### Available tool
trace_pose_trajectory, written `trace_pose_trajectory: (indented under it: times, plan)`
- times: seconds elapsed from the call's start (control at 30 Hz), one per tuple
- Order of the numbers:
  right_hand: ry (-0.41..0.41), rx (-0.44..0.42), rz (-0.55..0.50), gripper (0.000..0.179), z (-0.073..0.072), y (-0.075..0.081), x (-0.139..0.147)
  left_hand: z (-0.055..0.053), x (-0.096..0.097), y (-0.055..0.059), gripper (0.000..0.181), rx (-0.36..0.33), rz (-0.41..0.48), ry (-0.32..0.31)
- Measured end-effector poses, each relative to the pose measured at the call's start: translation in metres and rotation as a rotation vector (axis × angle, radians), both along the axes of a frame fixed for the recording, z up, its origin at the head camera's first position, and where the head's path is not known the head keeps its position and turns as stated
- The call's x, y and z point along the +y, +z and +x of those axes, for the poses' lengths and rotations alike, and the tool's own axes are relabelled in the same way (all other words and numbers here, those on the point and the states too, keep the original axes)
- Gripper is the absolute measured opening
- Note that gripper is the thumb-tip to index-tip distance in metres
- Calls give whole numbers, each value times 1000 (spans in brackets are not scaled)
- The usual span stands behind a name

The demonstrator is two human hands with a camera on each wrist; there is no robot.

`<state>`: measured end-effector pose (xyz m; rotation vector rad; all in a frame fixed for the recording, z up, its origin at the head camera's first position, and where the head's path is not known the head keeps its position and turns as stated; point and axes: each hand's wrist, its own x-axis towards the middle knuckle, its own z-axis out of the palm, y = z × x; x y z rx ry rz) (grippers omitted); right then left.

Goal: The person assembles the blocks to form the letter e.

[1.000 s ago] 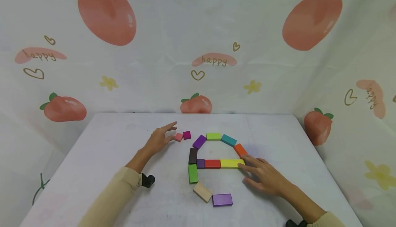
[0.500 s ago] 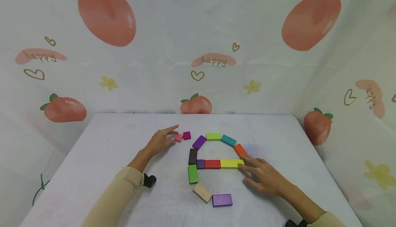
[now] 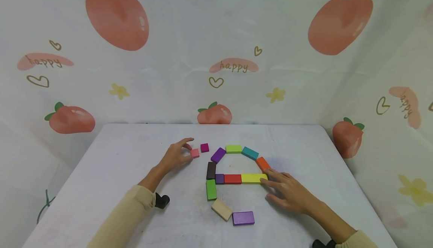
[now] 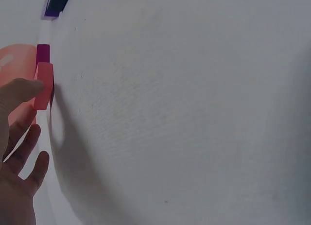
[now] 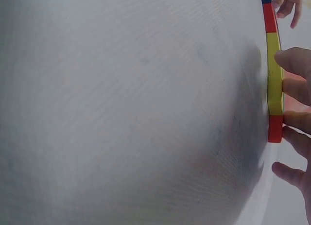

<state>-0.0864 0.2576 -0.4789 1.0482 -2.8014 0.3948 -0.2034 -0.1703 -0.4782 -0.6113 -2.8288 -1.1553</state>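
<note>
At the far left of the block outline, my left hand (image 3: 175, 156) pinches a small pink block (image 3: 194, 153) between thumb and finger. In the left wrist view the thumb (image 4: 24, 90) lies against the pink block (image 4: 44, 84). Behind it stands a magenta block (image 3: 204, 147). My right hand (image 3: 291, 193) is at the right end of a row, its fingers relaxed. One fingertip touches the yellow block (image 3: 252, 179), and another reaches the orange block (image 3: 262, 163). A red block (image 3: 232, 179) and a small dark purple block (image 3: 219, 179) continue that row leftward.
A curve of blocks runs from the teal block (image 3: 250, 153) through the lime block (image 3: 233, 149), purple block (image 3: 218, 155), black block (image 3: 211, 170), green block (image 3: 211, 190) and beige block (image 3: 221, 210) to a lilac block (image 3: 243, 218). All lie on the white table (image 3: 111, 165).
My left hand has closed its thumb and finger on the pink block, which has turned and come slightly away from the magenta one. The right hand has stayed in place.
</note>
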Motion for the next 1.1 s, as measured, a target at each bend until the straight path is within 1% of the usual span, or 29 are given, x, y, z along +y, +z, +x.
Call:
trace_pose_trajectory:
  times: [0.1, 0.2, 0.33, 0.43, 0.53, 0.63, 0.73, 0.9, 1.1]
  plan:
    - [-3, -6, -3, 48, 0, 0, 0, 4, 3, 0, 64, 34, 31, 0]
    - [-4, -7, 0, 48, 0, 0, 0, 9, 9, 3, 63, 91, 65, -19]
    - [-5, -3, -4, 48, 0, 0, 0, 19, 23, 7, 62, 178, 104, -65]
    - [2, 6, -8, 48, 0, 0, -1, 31, 37, 10, 60, 204, 138, -111]
    - [9, 17, -9, 48, 0, 0, -1, 43, 53, 13, 59, 190, 151, -151]
    - [13, 26, -9, 48, 0, 1, 0, 56, 68, 15, 59, 159, 159, -181]
    - [11, 21, -9, 49, 1, 2, 0, 67, 82, 15, 60, 138, 176, -218]
    - [-9, -4, 6, 48, 1, 3, -1, 84, 102, 16, 58, 120, 195, -295]
    - [-15, -10, 9, 48, 1, 1, -1, 102, 121, 18, 57, 42, 194, -371]
